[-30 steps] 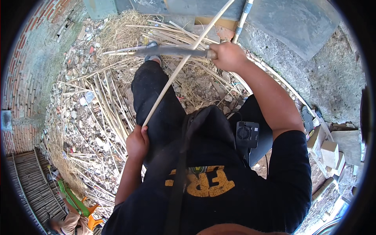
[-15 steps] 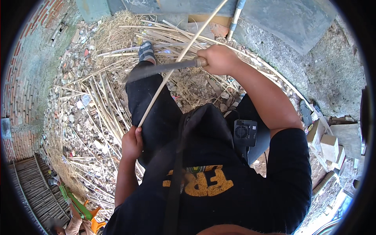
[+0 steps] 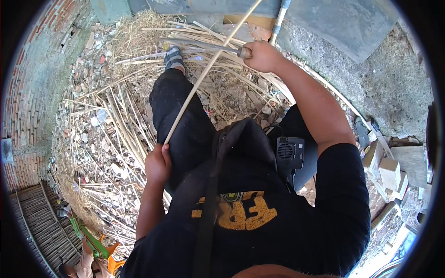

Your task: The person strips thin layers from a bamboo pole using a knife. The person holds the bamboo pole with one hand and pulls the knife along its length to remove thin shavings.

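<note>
My left hand (image 3: 158, 163) is closed round the lower end of a long pale bamboo strip (image 3: 200, 80), beside my left thigh. The strip slants up and away to the right, past the top edge of the view. In my right hand (image 3: 264, 56) is the short round handle of a long-bladed knife (image 3: 204, 45). Its grey blade points left and crosses the strip well up its length. The blade is seen nearly edge-on, and whether it touches the strip I cannot tell.
Split bamboo strips (image 3: 124, 121) lie over stony, littered ground around my left foot (image 3: 174, 59). Dry fibres (image 3: 139, 34) are heaped at the far left. A concrete wall (image 3: 324, 65) stands on the right, near wooden blocks (image 3: 390, 173). Another person (image 3: 88, 266) is at the lower left.
My right hand has moved the knife away from me, farther up the strip, and the blade has turned from broadside to nearly edge-on. My left hand stays at the strip's lower end.
</note>
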